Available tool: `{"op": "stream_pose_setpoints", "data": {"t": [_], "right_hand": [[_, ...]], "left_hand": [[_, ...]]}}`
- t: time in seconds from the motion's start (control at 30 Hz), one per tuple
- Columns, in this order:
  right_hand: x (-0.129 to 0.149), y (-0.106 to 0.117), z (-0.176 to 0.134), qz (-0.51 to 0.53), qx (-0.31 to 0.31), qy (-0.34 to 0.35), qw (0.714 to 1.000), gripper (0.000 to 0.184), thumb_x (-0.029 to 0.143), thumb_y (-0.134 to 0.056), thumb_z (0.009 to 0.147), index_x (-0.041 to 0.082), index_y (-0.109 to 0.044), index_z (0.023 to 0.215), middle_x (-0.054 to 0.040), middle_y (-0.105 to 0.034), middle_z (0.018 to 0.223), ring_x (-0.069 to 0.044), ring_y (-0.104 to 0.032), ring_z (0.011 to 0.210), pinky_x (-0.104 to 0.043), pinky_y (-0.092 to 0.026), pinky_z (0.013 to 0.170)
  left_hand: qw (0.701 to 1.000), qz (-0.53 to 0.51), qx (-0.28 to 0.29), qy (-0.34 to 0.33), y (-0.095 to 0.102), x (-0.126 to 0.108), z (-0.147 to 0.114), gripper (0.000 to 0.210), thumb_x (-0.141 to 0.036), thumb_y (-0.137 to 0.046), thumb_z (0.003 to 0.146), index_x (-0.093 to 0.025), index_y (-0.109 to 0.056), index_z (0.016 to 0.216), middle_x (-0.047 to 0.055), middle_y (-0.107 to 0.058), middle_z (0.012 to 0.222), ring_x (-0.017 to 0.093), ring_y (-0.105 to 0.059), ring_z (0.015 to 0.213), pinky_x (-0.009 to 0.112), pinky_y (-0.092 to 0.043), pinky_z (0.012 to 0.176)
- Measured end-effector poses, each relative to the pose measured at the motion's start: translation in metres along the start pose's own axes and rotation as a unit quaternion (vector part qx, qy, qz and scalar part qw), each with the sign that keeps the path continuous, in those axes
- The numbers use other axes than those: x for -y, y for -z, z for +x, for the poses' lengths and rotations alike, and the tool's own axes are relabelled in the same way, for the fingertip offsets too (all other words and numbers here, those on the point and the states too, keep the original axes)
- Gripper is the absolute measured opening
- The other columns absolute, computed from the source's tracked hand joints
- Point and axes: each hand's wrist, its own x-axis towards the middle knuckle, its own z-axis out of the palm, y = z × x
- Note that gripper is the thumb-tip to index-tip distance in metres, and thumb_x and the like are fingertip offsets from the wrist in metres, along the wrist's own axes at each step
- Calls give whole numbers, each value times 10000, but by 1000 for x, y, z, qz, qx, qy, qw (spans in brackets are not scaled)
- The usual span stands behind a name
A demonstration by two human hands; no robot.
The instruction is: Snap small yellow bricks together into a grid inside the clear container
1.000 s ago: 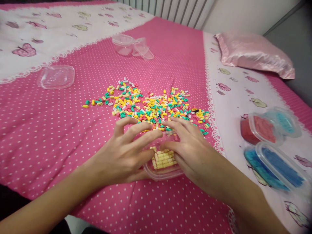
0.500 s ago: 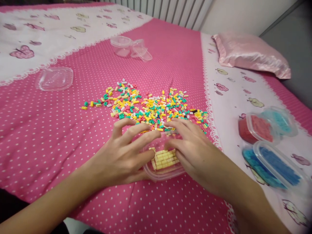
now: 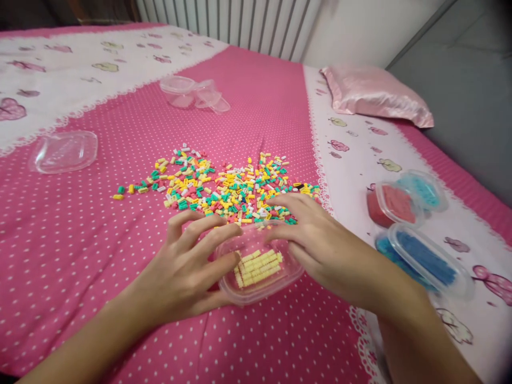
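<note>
A clear plastic container (image 3: 266, 293) sits on the bed in front of me. Inside it, pale yellow toy bricks (image 3: 258, 268) lie in neat, close rows. My left hand (image 3: 196, 261) holds the container's left side, thumb outside the wall and one finger inside against the bricks. The other fingers of that hand arch over the rim. Over the container's right side is my right hand (image 3: 312, 234), fingers apart and curved, with nothing visible in them. Just beyond both hands spreads a pile of loose toy bricks (image 3: 228, 189) in yellow, green, white and pink.
To the right stand tubs of red bricks (image 3: 394, 204), blue bricks (image 3: 426, 261) and turquoise bricks (image 3: 426, 192). A clear lid (image 3: 66, 152) lies at left, and clear tubs (image 3: 178, 90) are farther back. A pink pillow (image 3: 376, 96) rests at the far right.
The view has shifted, so everything sits further left. My right hand has lifted and drawn back from the yellow bricks, showing more of their rows. My left hand keeps its place.
</note>
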Motion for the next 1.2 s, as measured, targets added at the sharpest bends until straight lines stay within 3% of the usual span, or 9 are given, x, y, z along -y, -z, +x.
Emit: {"op": "stream_pose_setpoints", "data": {"t": [0.4, 0.8, 1.03, 1.2], "right_hand": [[5, -12, 4, -1, 36, 20, 999, 350, 29, -416, 939, 162, -740, 951, -128, -431, 1541, -294, -235, 1506, -516, -259, 1231], [5, -7, 4, 8, 23, 13, 1000, 297, 67, -444, 968, 175, -720, 947, -132, -493, 1457, -271, -362, 1416, -485, -342, 1171], [5, -3, -5, -112, -26, 12, 993, 221, 39, -558, 900, 161, -713, 800, -162, -613, 1313, -347, -464, 1333, -560, -432, 1074], [4, -9, -7, -161, -23, 23, 986, 131, 59, -666, 845, 152, -735, 783, -174, -649, 1279, -373, -505, 1297, -554, -466, 1044]], "left_hand": [[1000, 0, 2, -4, 1, -1, 0, 237, -427, -619, 934, -204, -648, 1010, 125, -687, 1201, 317, -561, 1162, 555, -370, 1034], [1000, -2, 7, -5, 1, 0, 1, 292, -473, -636, 930, -191, -644, 1005, 129, -671, 1201, 331, -558, 1155, 558, -357, 1030], [1000, -5, 15, -10, 2, -2, 1, 351, -535, -596, 948, -192, -641, 1007, 124, -660, 1221, 325, -554, 1165, 546, -358, 1040], [1000, -4, 13, -14, 1, -2, 2, 359, -540, -593, 952, -188, -641, 1002, 124, -663, 1213, 321, -552, 1158, 546, -359, 1030]]}}
